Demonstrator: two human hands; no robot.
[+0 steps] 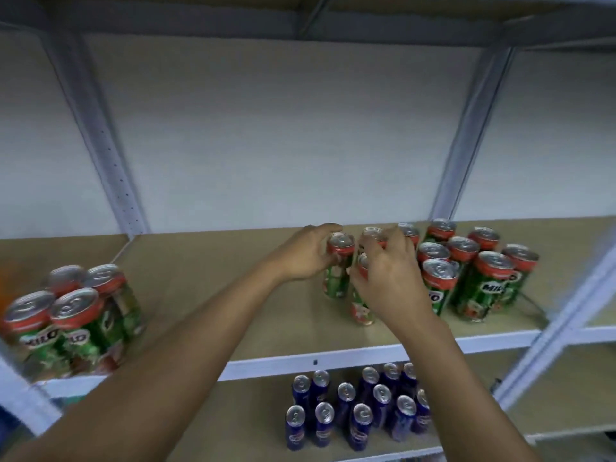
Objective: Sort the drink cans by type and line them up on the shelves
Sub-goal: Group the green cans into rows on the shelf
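Note:
Green Milo cans with red rims stand on the middle shelf (206, 261). My left hand (308, 253) grips one upright Milo can (338, 271) from its left side. My right hand (390, 278) curls round a second Milo can (361, 310) just in front of it, with its fingertips reaching another can top behind. A group of several Milo cans (480, 278) stands close on the right. Another cluster of Milo cans (66, 321) sits at the shelf's left front edge.
Several blue cans (360, 408) stand in rows on the lower shelf (566, 395). White metal uprights (100, 128) rise at left and right, and a diagonal brace (566, 315) crosses at the right. The upper shelf's underside (300, 25) hangs above.

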